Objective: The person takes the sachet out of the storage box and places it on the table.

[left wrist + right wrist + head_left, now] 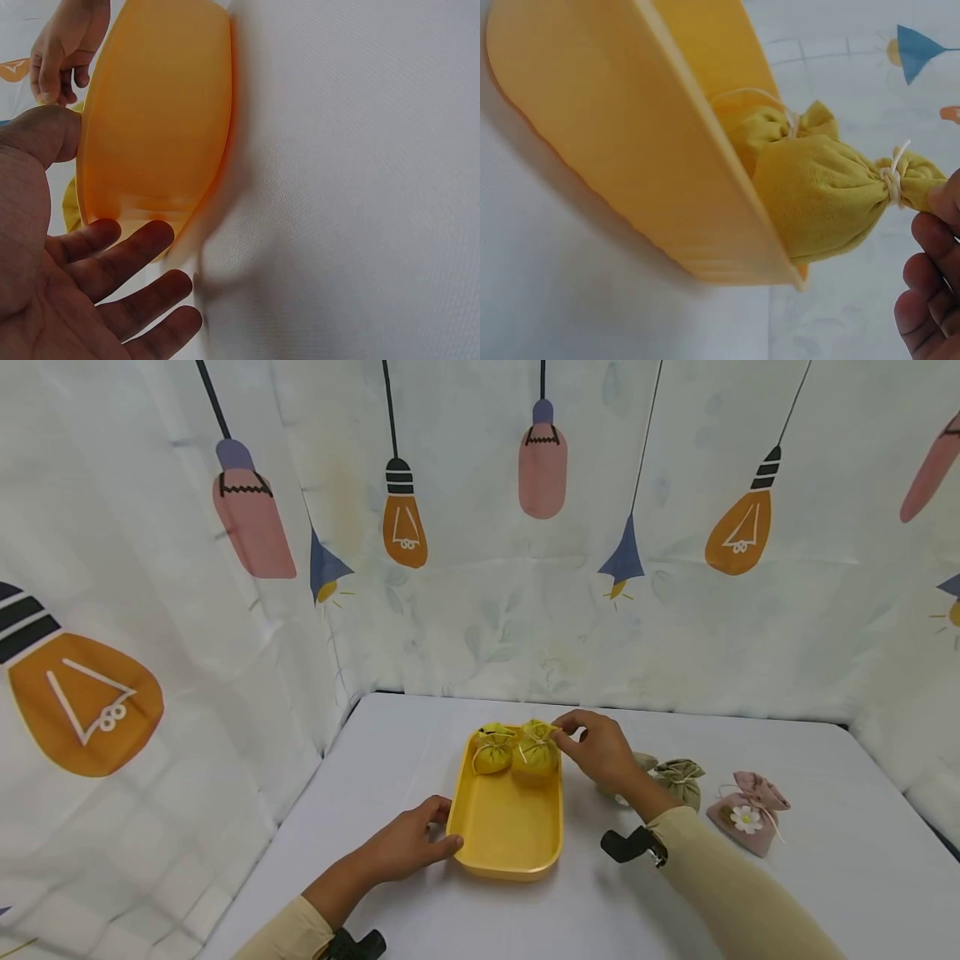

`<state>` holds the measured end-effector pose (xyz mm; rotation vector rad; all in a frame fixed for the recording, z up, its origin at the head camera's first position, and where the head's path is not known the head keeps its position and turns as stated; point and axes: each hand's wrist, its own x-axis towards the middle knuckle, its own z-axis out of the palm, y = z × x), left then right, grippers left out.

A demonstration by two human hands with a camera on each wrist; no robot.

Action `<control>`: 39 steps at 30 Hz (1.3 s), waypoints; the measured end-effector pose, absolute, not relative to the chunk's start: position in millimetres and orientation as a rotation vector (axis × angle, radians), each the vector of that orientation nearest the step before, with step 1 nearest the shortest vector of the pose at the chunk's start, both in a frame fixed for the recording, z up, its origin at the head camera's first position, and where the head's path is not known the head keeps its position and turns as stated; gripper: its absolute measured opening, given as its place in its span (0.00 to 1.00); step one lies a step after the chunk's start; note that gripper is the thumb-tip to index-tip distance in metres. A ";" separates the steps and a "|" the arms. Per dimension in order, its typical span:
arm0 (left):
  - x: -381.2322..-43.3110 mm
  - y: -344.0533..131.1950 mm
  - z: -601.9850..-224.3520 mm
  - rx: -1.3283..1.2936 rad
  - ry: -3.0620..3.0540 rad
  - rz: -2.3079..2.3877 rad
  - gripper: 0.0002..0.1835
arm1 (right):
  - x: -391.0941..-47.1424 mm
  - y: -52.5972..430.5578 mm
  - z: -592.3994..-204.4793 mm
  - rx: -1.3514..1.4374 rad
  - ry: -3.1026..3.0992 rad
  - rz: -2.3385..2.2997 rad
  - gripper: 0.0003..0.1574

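Note:
A yellow tray (506,827) lies on the white table, with two yellow drawstring pouches at its far end. My right hand (597,752) pinches the gathered top of the right-hand pouch (536,754) between thumb and finger. In the right wrist view that pouch's body (817,199) bulges above the tray rim, its neck tied with a pale cord. The other pouch (492,752) sits to its left in the tray. Beside the tray's left side is my left hand (411,842), its thumb right at the rim and its fingers (139,262) spread along the outer wall.
Right of the tray stand an olive-green pouch (681,781), partly behind the right forearm, and a pink pouch (748,814) with a white flower. Another greenish pouch (645,761) is mostly hidden by the right hand. A curtain (480,627) printed with lamps hangs behind the table.

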<state>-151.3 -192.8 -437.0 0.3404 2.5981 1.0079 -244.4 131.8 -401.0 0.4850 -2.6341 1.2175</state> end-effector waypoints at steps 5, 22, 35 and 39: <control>-151.0 -192.7 -435.5 0.337 2.589 1.017 0.33 | -235.9 136.0 -389.8 0.454 -2.637 1.198 0.08; -151.4 -193.3 -435.7 0.352 2.595 1.007 0.33 | -205.0 173.9 -373.9 0.376 -2.690 1.168 0.08; -151.8 -191.6 -436.7 0.321 2.596 0.998 0.33 | -184.6 204.9 -370.6 0.350 -2.722 1.117 0.11; -152.5 -192.0 -436.7 0.329 2.602 0.998 0.33 | -179.6 213.5 -370.9 0.326 -2.724 1.107 0.10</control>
